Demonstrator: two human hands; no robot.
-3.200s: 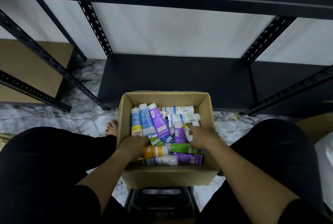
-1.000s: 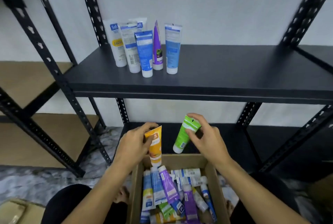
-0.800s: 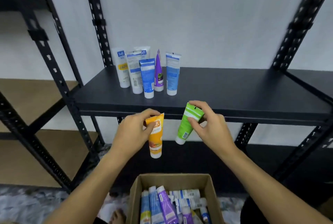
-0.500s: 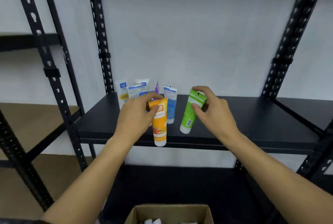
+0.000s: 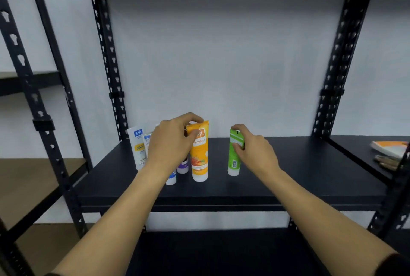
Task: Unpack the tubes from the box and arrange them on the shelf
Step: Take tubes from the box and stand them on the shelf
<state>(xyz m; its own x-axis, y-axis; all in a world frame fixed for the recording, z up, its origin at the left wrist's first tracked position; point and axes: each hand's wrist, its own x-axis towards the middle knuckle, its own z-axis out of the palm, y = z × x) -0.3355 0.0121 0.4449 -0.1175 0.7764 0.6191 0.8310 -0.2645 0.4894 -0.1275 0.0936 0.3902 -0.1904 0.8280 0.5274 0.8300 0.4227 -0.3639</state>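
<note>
Head view: the left hand pinches the flat top of an orange tube between thumb and fingers, and the tube stands cap-down on the black shelf. The right hand grips the upper part of a green tube, which also stands upright on its white cap, a little to the right of the orange one and apart from it. Neither tube is released. Behind the left hand and partly hidden by it stands a small cluster of tubes already placed: a white tube with a yellow label at the left, a purple-capped tube and a blue-and-white tube whose lower ends alone show. The exact count there cannot be told. The box is out of sight, so how many tubes remain in it cannot be seen. Most of the shelf to the right of the green tube is bare, so the arranging looks to be at an early stage, with these two tubes about to join the row.
</note>
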